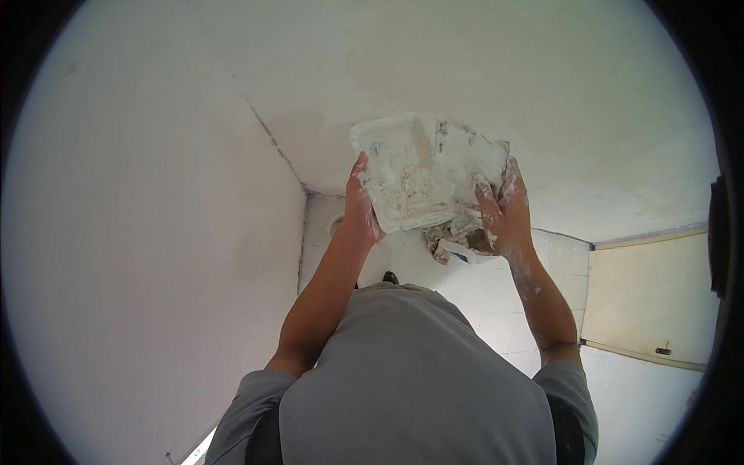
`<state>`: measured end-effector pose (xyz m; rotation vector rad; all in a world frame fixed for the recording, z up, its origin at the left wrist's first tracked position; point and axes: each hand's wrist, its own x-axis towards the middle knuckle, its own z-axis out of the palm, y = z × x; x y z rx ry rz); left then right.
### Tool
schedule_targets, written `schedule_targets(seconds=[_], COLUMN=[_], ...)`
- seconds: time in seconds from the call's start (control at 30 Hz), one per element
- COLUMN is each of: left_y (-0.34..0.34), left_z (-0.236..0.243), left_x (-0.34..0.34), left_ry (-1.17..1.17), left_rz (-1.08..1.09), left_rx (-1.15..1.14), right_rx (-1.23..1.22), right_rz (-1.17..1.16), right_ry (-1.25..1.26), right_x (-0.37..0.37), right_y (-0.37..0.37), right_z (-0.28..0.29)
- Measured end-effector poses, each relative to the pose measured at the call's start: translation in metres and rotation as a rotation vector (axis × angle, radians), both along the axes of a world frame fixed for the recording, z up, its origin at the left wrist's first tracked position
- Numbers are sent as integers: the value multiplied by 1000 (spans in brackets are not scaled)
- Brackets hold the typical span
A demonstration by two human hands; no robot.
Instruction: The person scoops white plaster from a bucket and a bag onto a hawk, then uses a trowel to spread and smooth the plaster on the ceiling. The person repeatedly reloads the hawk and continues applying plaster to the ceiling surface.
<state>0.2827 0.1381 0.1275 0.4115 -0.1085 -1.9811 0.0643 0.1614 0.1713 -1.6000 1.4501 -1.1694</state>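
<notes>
My left hand (361,208) is closed on the left edge of a shallow tray (395,174), held tilted in front of me. The tray is white and coated with wet plaster, with lumps in its lower part. My right hand (504,215), smeared with plaster, grips a flat rectangular scraper (469,153). A white coating covers the scraper, and its far edge has dark patches. Its left side overlaps or touches the tray's right side; I cannot tell which. My right fingers are partly hidden behind the scraper.
Below the tray lies a crumpled, plaster-stained bag (457,242) on the white tiled floor (500,310). A plain wall (155,232) rises on the left and another wall (504,70) ahead, meeting in a dark-lined corner. At the right stands a cream door (643,291) with a dark handle.
</notes>
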Motion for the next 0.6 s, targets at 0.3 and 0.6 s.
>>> schedule_targets(seconds=[0.3,0.6], left_y=[-10,-11], left_z=[-20,-21], left_x=[9,8], left_ry=[70,169], left_rz=[-142,-188], left_rx=[15,-79], right_rx=[-787,66], right_rz=[312,463], right_ry=[833,169], right_x=[-6,29], right_y=[-40,-90], right_z=[14,1])
